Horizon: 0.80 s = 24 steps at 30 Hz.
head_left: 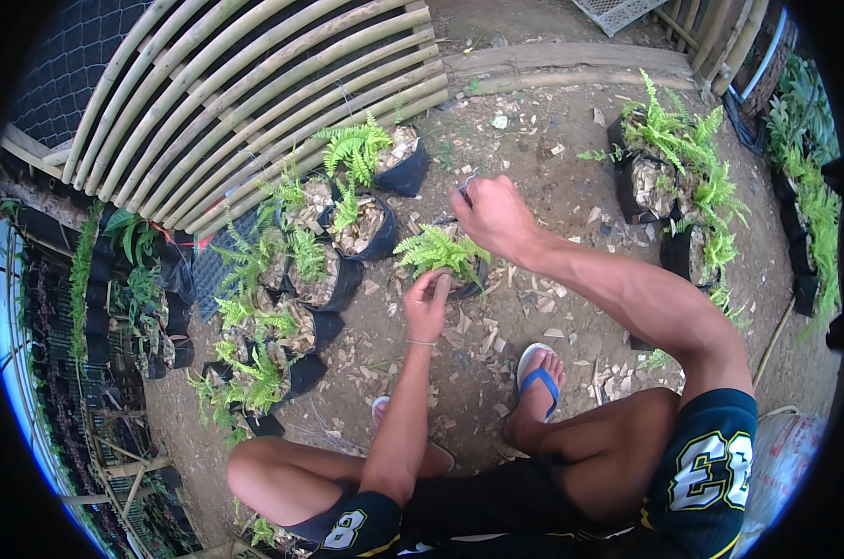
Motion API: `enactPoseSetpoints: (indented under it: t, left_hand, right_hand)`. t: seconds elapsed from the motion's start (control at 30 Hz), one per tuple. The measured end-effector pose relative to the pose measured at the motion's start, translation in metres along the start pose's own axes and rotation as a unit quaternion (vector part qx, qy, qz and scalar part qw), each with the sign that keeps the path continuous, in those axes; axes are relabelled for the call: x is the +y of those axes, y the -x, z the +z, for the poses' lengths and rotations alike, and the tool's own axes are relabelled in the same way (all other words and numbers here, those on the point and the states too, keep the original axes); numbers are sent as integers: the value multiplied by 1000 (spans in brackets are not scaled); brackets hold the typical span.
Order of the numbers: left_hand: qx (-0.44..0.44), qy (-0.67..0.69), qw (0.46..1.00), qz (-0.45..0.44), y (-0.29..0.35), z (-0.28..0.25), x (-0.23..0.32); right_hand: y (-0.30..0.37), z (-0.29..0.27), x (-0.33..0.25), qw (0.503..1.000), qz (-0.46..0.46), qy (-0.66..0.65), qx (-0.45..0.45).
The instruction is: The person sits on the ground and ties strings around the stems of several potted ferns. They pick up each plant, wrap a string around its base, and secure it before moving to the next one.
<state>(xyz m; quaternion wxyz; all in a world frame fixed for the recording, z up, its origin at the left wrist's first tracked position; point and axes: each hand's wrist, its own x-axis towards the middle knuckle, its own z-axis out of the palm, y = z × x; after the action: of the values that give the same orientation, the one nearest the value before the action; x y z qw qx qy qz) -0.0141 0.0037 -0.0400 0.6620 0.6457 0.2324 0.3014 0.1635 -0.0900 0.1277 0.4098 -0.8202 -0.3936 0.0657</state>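
A small green fern (pixel 438 248) grows in a black grow bag (pixel 468 287) on the ground in front of me. My left hand (pixel 426 306) is at the near side of this bag, its fingers curled in among the lower fronds. What lies between those fingertips is hidden. Just beyond and to the right of the fern, my right hand (pixel 496 219) is raised in a closed grip. A thin, pale, wire-like piece (pixel 471 175) sticks out past its fingers; its kind is too small to make out.
Several potted ferns (pixel 310 256) in black bags stand close on the left, and more ferns (pixel 669 140) stand on the right. A bamboo slat panel (pixel 282 102) leans at the back left. Wood chips (pixel 552 333) litter the soil around my sandalled foot (pixel 539 382).
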Motion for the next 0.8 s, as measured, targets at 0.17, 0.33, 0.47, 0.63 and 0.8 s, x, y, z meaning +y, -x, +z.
enactPoseSetpoints:
  t: [0.17,0.33,0.47,0.63,0.8]
  left_hand:
    - [40,-298,946,121,2,-26,33]
    - [252,-292,887,255,-10,-9,49]
    - [85,-337,914,209,-22,-32,46]
    - [51,-314,946,69,-20,-46,18]
    - [86,-231,969,31,-23,-57,-8]
  right_hand:
    - [-10,3,-2,998,2,67,-7]
    - [-17,-1,-2,994,22,104,-32]
    - [-18,0,-6,991,30,120,-43]
    - [-22,-1,-9,985,33,142,-87]
    - [-23,-3,3,977,-56,56,-197]
